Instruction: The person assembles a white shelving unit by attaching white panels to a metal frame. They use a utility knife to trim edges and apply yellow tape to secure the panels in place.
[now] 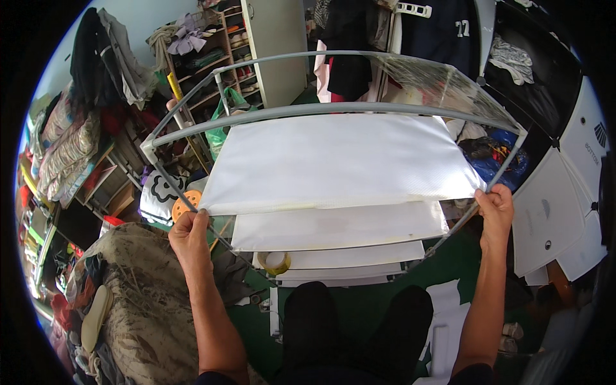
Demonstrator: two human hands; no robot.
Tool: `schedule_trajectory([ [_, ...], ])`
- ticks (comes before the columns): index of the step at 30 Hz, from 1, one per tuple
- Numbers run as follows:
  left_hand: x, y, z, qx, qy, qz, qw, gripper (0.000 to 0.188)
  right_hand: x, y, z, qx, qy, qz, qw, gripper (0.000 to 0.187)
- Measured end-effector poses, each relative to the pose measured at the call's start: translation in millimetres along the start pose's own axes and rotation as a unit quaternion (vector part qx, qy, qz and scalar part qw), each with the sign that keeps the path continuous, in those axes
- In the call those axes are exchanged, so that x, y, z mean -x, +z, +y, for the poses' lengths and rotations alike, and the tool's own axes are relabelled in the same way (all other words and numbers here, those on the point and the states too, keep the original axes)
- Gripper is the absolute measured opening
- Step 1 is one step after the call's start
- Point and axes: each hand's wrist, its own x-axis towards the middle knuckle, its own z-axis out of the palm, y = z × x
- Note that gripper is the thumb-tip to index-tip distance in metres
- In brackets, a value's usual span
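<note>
In front of me stands a rack frame of grey tubes (301,110) with white corner joints. A white sheet (340,160) stretches across it, its near edge running between my two hands. My left hand (190,235) pinches the sheet's near left corner beside the frame's left upright. Opposite, my right hand (494,208) grips the near right corner next to the right upright. Both thumbs lie along the sheet's edge. Below it, a second white panel (340,228) and further white layers show. A roll of yellowish tape (274,262) rests on one lower layer.
A camouflage-patterned cover (141,301) bulges at the left. White panels (552,218) lean at the right, beside a dark open cabinet (532,77). Shoe shelves (234,45) and hanging clothes stand behind. White pieces (446,321) lie on the green floor by my legs.
</note>
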Motion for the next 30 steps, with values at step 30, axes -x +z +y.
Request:
schedule_trajectory([
  [30, -3, -5, -18, 0.0, -0.011, 0.017, 1.0, 0.035, 8, 8, -12, -0.022, 0.027, 0.017, 0.999, 0.033],
])
